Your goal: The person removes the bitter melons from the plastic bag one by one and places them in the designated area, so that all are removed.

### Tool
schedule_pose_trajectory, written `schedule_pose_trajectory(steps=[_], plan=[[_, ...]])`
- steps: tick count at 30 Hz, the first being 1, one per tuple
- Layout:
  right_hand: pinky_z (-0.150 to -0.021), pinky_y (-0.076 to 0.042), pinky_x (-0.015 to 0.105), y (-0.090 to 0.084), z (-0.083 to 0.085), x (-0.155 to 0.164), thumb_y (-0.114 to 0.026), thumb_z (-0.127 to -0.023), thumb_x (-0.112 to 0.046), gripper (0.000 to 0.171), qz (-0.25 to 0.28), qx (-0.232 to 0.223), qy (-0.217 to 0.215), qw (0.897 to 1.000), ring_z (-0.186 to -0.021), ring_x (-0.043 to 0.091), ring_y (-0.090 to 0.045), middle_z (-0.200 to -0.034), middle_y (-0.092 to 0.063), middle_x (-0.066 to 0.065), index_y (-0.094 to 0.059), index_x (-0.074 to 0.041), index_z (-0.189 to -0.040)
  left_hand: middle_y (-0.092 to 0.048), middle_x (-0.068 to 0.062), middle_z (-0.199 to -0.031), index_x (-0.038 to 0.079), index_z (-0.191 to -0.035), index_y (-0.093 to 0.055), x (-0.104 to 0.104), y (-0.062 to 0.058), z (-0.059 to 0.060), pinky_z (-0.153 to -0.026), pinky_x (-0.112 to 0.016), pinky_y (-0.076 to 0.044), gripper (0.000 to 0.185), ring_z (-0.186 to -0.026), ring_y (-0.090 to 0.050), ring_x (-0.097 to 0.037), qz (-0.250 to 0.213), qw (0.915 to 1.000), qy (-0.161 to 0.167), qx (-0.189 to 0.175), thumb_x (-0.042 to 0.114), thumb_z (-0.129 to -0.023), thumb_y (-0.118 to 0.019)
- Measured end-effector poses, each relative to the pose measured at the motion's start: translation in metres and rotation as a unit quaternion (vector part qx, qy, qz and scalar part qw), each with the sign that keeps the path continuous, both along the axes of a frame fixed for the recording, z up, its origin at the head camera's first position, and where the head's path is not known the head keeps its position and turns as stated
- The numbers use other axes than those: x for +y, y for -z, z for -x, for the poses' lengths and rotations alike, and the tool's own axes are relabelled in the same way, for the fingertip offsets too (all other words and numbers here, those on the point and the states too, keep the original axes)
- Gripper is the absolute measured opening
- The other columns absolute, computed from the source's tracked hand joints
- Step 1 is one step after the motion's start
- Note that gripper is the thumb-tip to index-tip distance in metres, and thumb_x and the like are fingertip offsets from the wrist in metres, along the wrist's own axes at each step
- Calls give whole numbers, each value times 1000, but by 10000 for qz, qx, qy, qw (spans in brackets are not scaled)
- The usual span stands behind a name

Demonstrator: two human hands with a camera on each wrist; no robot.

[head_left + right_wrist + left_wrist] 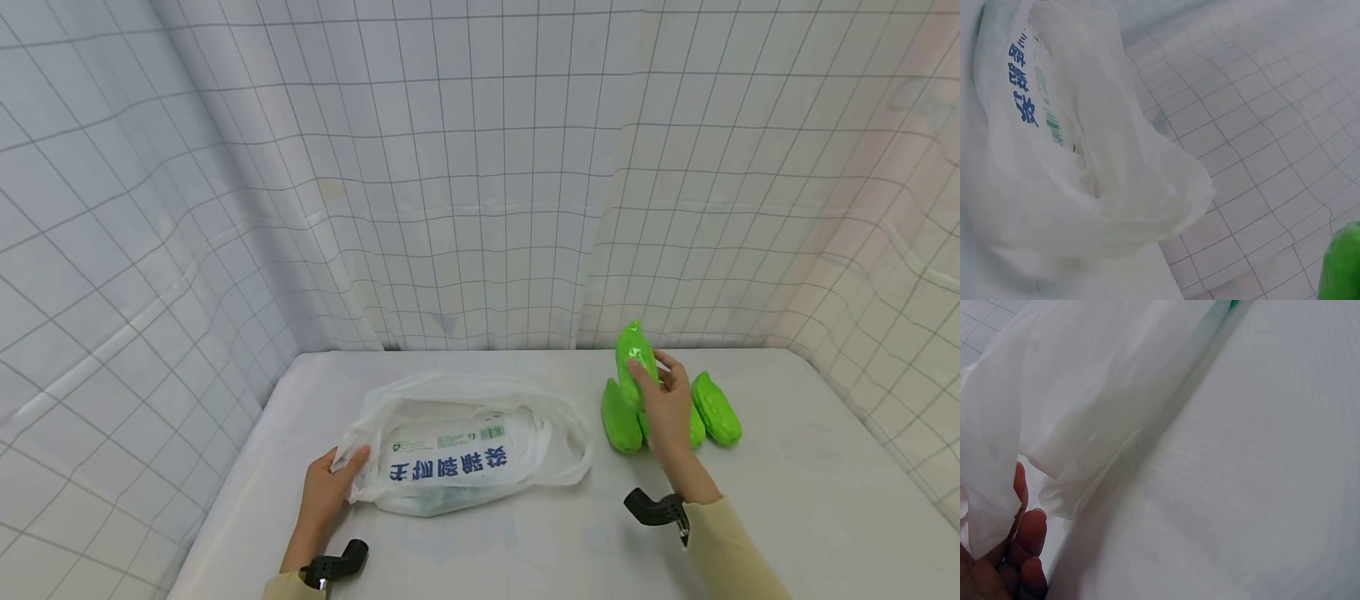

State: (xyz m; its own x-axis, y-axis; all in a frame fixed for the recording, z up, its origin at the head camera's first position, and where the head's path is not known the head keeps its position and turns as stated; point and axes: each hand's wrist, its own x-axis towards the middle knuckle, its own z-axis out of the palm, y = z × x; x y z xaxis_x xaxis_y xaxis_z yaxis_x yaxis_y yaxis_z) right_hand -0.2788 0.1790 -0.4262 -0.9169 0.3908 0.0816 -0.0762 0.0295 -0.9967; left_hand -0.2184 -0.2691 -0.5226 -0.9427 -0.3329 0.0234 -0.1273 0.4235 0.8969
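A white plastic bag point(457, 450) with blue lettering lies on the white table point(525, 550), its mouth facing right. My left hand point(330, 483) pinches the bag's left edge; in the left wrist view my fingers point(1025, 540) hold the thin plastic point(1085, 406). My right hand point(663, 400) grips a bright green vegetable point(633, 354) and holds it upright above the table. Three more green vegetables point(716, 408) lie on the table around that hand. The right wrist view shows the bag point(1072, 169) and a bit of the held vegetable point(1342, 265).
A white gridded curtain point(480, 167) closes the table in at the back and both sides. Bare tabletop stretches in front of the bag and to the right of the vegetables.
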Motion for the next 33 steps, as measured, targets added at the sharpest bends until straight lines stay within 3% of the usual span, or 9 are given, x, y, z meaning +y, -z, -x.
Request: schedule_pose_trajectory(steps=[15,21,33], plan=[[-69,-40,19,2,1,30,-66,-84,-40,56,260,-39,535,9982,-91,8,-45,-111,-45,-6,-46,-24,-133,-66,-7,-85,1,-108,-64,0,0,-1,-66,-25,-42,49,-70,-53,-13,-91,9999,-20,45,44,-85,-63],[-66,-40,14,7,6,46,-67,-84,-37,53,-15,184,998,9948,-88,4,-48,-107,-50,-8,-50,-21,-132,-65,-9,-86,1,-109,-63,1,-1,-2,-66,-25,-42,50,-70,-53,-13,-56,10000,-22,25,44,-85,-63],[-72,-40,14,9,10,74,-66,-82,-41,58,-281,-31,1520,9880,-92,2,-49,-111,-51,-5,-48,-15,-130,-67,-10,-89,1,-110,-63,1,0,-1,-67,-25,-42,51,-71,-53,-13,-73,10000,-6,32,45,-85,-63]])
